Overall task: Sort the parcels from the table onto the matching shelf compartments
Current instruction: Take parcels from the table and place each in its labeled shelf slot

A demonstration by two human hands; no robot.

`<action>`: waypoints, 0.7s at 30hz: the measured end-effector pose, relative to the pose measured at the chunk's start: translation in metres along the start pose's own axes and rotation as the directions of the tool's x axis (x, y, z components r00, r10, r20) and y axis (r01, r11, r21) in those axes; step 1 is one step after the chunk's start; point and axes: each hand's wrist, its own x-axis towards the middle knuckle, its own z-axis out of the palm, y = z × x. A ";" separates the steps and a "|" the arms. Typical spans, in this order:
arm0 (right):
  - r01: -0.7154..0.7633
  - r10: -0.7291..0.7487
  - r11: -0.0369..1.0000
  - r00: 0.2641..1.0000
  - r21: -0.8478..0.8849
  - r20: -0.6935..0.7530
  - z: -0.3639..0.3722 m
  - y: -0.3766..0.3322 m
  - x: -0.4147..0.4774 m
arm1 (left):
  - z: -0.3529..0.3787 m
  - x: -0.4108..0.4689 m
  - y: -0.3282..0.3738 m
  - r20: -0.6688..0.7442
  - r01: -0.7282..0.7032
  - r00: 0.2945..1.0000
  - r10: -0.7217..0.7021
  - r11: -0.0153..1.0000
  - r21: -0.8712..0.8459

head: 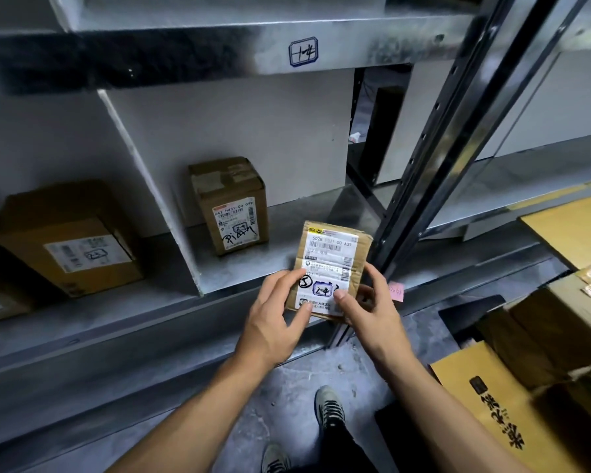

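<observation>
- The step in hand is the placing of one parcel point(331, 254). It is a small flat cardboard packet, held at the front edge of the shelf compartment point(280, 257) just left of the dark upright post point(434, 158).
- Both hands are grasping it. The left hand point(277, 312) pinches its near left corner with the thumb on the label. The right hand point(369, 312) holds the near right edge, thumb on top and fingers curled round the side.
- The parcel's far end lies over the shelf board and its near end overhangs the front. Whether it rests on the board cannot be told.
- Its label bears a handwritten mark boxed in blue, seemingly "2-4". The upright brown box point(232, 206) farther in and to the left carries a similar scrawl, so this looks like the matching compartment.
- The white divider point(151, 186) closes the compartment on the left, and a larger box point(72, 240) sits beyond it.
- The next move likely calls for sliding the parcel farther in, right of the brown box, then letting go.
</observation>
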 end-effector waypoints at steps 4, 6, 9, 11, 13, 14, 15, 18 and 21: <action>0.019 -0.022 0.999 0.997 -0.034 -0.074 0.002 -0.004 0.027 | 0.000 0.016 0.000 0.091 -0.029 0.996 0.025 0.999 0.041; 0.037 -0.041 0.998 0.997 -0.053 -0.068 0.001 -0.006 0.046 | 0.000 0.027 -0.002 0.121 -0.031 0.992 0.022 0.996 0.079; 0.067 -0.070 0.994 0.997 -0.091 -0.030 -0.002 -0.014 0.075 | -0.001 0.047 -0.004 0.128 -0.028 0.992 0.014 0.994 0.108; 0.091 -0.093 0.988 0.996 -0.122 -0.012 -0.004 -0.021 0.095 | -0.003 0.060 -0.003 0.127 -0.028 0.992 0.012 0.992 0.121; 0.108 -0.109 0.986 0.994 -0.127 0.002 -0.004 -0.026 0.116 | -0.004 0.073 -0.003 0.103 -0.018 0.995 0.003 0.989 0.146; 0.112 -0.113 0.984 0.994 -0.137 0.003 -0.003 -0.027 0.126 | -0.005 0.078 -0.004 0.084 -0.003 0.996 -0.011 0.986 0.168; 0.118 -0.120 0.981 0.993 -0.153 -0.001 -0.002 -0.028 0.137 | -0.006 0.083 -0.005 0.066 0.016 0.997 -0.030 0.981 0.194; 0.112 -0.117 0.981 0.993 -0.158 -0.024 0.000 -0.031 0.167 | -0.011 0.092 -0.013 0.043 0.053 0.997 -0.070 0.945 0.323; 0.111 -0.108 0.985 0.994 -0.134 0.028 0.004 -0.033 0.191 | -0.015 0.096 -0.018 0.047 0.091 0.991 -0.129 0.874 0.477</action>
